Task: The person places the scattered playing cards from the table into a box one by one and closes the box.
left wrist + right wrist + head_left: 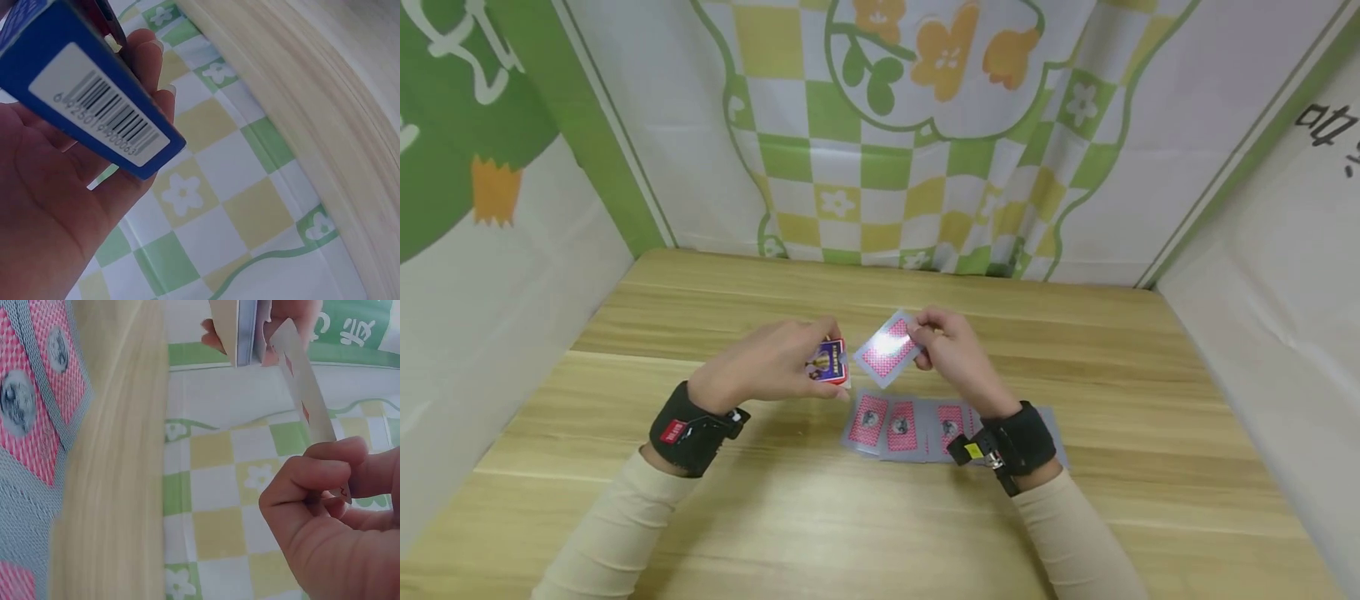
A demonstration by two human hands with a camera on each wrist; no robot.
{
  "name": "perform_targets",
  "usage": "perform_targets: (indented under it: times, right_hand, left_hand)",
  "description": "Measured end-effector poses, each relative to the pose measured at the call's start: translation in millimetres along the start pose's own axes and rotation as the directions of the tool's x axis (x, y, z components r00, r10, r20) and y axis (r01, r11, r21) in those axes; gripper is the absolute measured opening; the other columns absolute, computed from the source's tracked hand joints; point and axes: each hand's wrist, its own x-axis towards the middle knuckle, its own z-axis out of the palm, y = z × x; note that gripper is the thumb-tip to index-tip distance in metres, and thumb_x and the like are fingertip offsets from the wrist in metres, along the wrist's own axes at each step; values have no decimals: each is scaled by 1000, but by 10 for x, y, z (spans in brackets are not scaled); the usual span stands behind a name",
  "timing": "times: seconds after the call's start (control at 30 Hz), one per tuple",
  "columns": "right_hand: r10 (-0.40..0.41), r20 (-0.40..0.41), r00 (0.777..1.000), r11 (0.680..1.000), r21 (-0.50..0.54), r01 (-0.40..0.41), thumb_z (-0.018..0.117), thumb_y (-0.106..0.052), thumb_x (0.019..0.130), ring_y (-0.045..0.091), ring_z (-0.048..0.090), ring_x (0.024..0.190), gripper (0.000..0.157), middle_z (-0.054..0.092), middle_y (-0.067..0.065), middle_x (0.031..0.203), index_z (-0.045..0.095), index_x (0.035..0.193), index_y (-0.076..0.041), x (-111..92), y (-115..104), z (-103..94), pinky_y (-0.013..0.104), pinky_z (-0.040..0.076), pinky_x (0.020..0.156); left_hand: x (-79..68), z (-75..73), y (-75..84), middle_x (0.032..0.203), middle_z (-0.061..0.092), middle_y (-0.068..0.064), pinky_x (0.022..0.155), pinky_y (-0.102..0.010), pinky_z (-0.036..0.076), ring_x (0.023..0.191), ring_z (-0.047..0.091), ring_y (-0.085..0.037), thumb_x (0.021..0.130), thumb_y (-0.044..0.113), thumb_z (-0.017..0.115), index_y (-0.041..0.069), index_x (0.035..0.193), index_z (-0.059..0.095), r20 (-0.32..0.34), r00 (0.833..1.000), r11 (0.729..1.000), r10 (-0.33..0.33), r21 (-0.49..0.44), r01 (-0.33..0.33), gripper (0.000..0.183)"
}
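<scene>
"So, where is the card [887,350]?"

"Between the 2 hands, held up off the wooden table [820,533], its patterned back showing to the head camera. The right hand [951,346] pinches it by the upper-right end, finger and thumb closed."

"And the box [829,363]?"

"Just left of it, gripped by the left hand [767,360], barcode end toward the palm."

"Which way does the card run?"

"From the pinch, its long axis slants down and left, so its free short end points roughly at the box. They look close but apart."

"Would you say any move hinges on that?"

"I'd judge so: the 2 aren't lined up, so joining them would call for some turn of the card. The overlapping cards [901,427] lie on the table below, partly hidden by the right wristband [1018,437]."
</scene>
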Motion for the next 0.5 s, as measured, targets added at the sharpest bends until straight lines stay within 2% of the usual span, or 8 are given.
perform_targets:
  times: [0.13, 0.3, 0.5]
  right_hand:
    - [34, 15, 999, 999, 30, -34, 48, -10, 99, 16, 49, 60, 16, 51, 17, 90, 57, 100, 3, 5, 13, 57, 28, 44, 57]
    - [58, -17, 998, 996, 72, -57, 48, -7, 99, 19, 58, 63, 15, 52, 18, 91, 55, 103, 5, 16, 41, 132, 24, 52, 55]
    - [77, 26, 997, 976, 203, -81, 51, -4, 97, 27, 65, 68, 16, 55, 22, 91, 52, 107, 9, 25, 57, 184, 31, 57, 62]
  left_hand:
    - [6, 21, 19, 75, 58, 9, 50, -24, 48, 60, 55, -2, 69, 60, 73, 16, 105, 50, -5, 1000, 1000, 14, -1, -14, 62]
    - [20, 42, 23, 76, 58, 8, 49, -25, 48, 59, 54, -2, 70, 60, 72, 15, 108, 50, -1, 1000, 1000, 15, 1, -15, 63]
    - [19, 23, -9, 76, 58, 5, 47, -25, 47, 58, 53, -5, 69, 68, 66, 11, 108, 50, -41, 999, 1000, -1, 31, 2, 71]
